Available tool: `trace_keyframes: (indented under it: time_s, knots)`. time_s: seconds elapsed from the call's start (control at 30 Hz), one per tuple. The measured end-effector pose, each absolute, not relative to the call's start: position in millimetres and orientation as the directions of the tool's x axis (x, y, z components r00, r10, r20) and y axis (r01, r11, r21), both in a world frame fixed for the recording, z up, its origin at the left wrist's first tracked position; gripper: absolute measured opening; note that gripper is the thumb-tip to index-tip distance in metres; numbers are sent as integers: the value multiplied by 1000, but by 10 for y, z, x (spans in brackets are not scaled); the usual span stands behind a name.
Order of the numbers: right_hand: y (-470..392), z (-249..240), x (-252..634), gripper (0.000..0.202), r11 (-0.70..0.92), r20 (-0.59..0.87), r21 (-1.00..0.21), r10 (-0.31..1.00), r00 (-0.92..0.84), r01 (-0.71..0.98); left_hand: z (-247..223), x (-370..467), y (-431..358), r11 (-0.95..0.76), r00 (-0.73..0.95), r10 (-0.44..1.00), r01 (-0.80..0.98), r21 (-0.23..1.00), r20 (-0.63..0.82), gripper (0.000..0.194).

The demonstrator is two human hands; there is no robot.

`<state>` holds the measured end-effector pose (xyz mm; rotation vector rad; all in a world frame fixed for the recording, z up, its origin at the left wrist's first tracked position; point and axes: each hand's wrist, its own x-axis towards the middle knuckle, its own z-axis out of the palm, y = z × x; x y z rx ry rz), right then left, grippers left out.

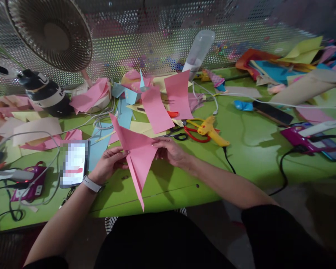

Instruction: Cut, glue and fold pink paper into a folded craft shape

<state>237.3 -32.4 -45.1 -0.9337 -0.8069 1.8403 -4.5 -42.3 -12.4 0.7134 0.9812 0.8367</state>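
A folded pink paper (137, 149) is held up over the green table's front part, a long point of it aimed down toward the edge. My left hand (110, 162) pinches its left side, the thumb on the folded edge. At its right corner, my right hand (168, 149) grips the paper between thumb and fingers; some of those fingers are hidden behind it. Just beyond stand two curved pink sheets (156, 110). Scissors with red handles (196, 134) and a yellow glue gun (212, 130) lie to the right of the paper.
A phone (74, 164) lies left of my left hand. Purple power strips (30, 183) with cables sit at both sides. A fan (53, 37), black bottle (47, 93) and clear bottle (198, 52) stand at the back. Paper scraps (36, 130) cover the left; the green table (249, 149) extends right.
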Motion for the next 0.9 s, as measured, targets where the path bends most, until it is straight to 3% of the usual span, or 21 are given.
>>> trace_keyframes:
  time_s: [0.33,0.6,0.77,0.9]
  knots:
    - [-314,-429,2378,15,-433,-260,-759,886,-383,-487,-116,-30,-429,487,283,868,-317,814,-409,23]
    - [-302,-458,2371,22,-394,-261,-774,912,-317,-496,-83,-1,-411,495,270,866,-354,793,-420,23]
    - [-240,-421,2437,22,-303,-212,-806,950,-229,-508,-87,-45,-389,500,246,866,-385,776,-436,20]
    - [-245,-368,2475,30,-100,-45,-896,990,-135,-433,-77,-69,-377,508,219,861,-422,751,-459,18]
